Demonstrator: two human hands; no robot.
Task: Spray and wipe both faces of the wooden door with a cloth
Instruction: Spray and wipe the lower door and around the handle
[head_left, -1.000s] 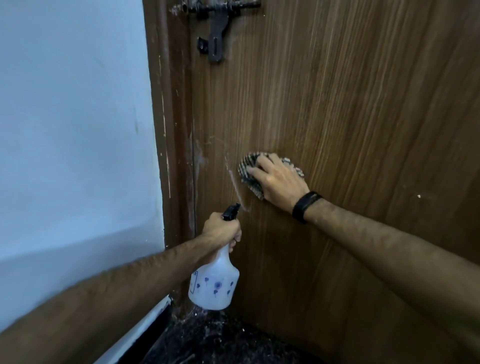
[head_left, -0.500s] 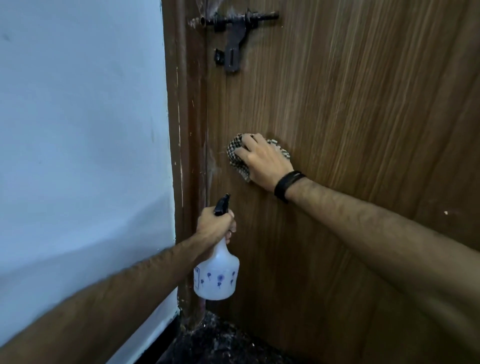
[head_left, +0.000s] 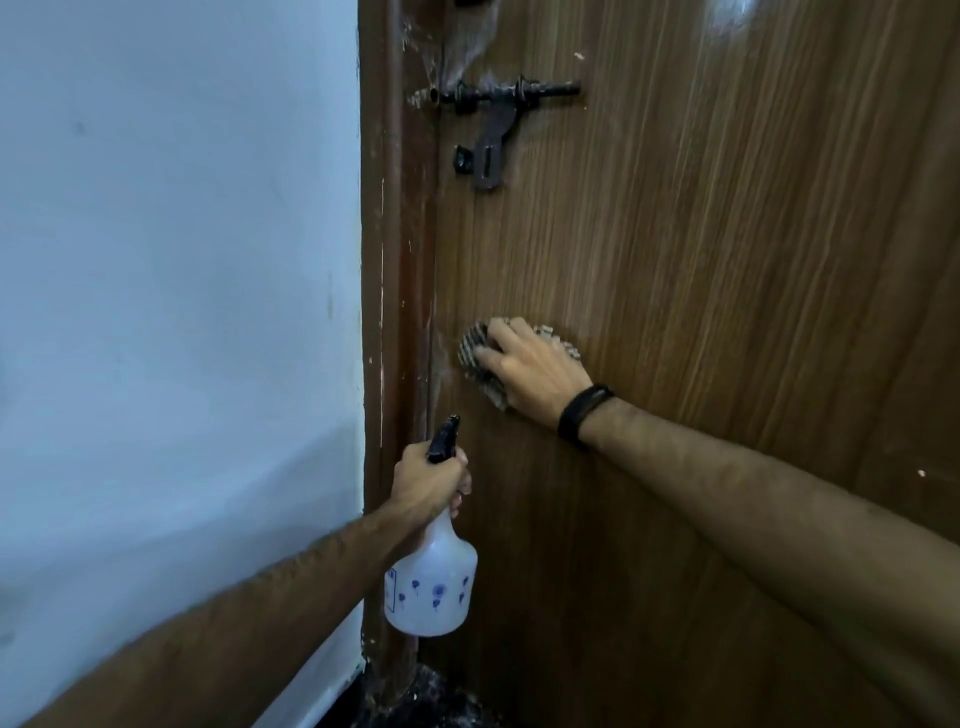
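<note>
The brown wooden door (head_left: 727, 249) fills the right of the view. My right hand (head_left: 535, 371) presses a checked cloth (head_left: 474, 353) flat against the door near its left edge, below the latch. My left hand (head_left: 428, 486) grips the neck of a white spray bottle (head_left: 431, 587) with a black nozzle and blue flower prints, holding it low beside the door frame. A black band sits on my right wrist.
A black sliding latch (head_left: 498, 104) with a hanging hasp is fixed high on the door. The dark door frame (head_left: 397, 312) runs down beside a pale blue wall (head_left: 176, 312). Dark speckled floor (head_left: 431, 701) shows at the bottom.
My right hand has slid the cloth up and left along the door toward its edge. The view has tilted upward, bringing the latch lower in frame. The bottle stays held low.
</note>
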